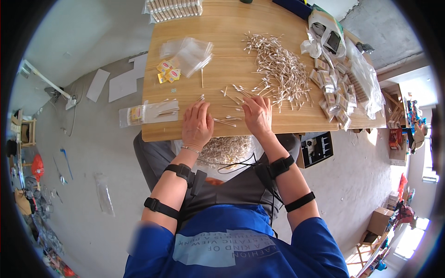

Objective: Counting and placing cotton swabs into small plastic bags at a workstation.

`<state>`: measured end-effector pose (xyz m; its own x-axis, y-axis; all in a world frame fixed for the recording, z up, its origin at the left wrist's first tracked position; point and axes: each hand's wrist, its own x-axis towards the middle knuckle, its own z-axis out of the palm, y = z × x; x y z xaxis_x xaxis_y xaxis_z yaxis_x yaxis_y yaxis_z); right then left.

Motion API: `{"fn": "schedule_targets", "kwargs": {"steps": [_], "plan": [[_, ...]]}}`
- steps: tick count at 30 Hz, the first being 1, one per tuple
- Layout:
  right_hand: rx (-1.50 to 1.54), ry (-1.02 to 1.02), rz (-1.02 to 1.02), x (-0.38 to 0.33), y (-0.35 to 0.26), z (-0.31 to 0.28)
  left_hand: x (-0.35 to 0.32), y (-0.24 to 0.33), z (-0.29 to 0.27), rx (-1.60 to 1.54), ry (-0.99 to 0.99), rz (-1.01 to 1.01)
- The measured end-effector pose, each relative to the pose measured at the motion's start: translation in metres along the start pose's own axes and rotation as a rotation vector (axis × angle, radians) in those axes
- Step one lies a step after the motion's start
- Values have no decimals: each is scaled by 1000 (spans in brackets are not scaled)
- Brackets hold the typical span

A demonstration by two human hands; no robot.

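Observation:
My left hand (198, 124) rests near the table's front edge, its fingers curled together, with a few white swab tips poking out beyond them. A short way to its right, my right hand (258, 114) has its fingers bent down and closed on cotton swabs (238, 90) whose ends show beside the fingertips. Several loose swabs (226, 122) lie between the two hands. Beyond my right hand spreads a large heap of cotton swabs (282, 69). Left of my left hand, some swabs (168, 111) lie on a white card beside a clear bag (134, 116). What lies under my palms is hidden.
Clear plastic bags (192, 55) and yellow labels (168, 72) lie at the table's left. Packed swab bundles (331, 90) and plastic wrap (364, 81) crowd the right side. More packs (172, 9) sit far left. Below the front edge, a swab-filled bag (225, 150) rests between my legs.

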<state>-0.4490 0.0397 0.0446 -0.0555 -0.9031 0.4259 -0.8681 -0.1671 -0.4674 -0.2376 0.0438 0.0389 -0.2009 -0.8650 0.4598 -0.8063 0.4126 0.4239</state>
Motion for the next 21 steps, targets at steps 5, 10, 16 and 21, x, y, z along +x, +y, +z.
{"fn": "schedule_targets", "kwargs": {"steps": [5, 10, 16, 21], "plan": [[-16, -59, 11, 4, 3, 6, 2, 1, 1, 2, -10, 1], [-29, 25, 47, -7, 17, -1, 1, 1, -1, -19, 24, 14], [-6, -1, 44, -17, 12, -4, 2, 2, -3, -27, 1, 0], [6, 43, 38, -1, 3, 0, 1, 2, -1, -6, 0, -4]]}}
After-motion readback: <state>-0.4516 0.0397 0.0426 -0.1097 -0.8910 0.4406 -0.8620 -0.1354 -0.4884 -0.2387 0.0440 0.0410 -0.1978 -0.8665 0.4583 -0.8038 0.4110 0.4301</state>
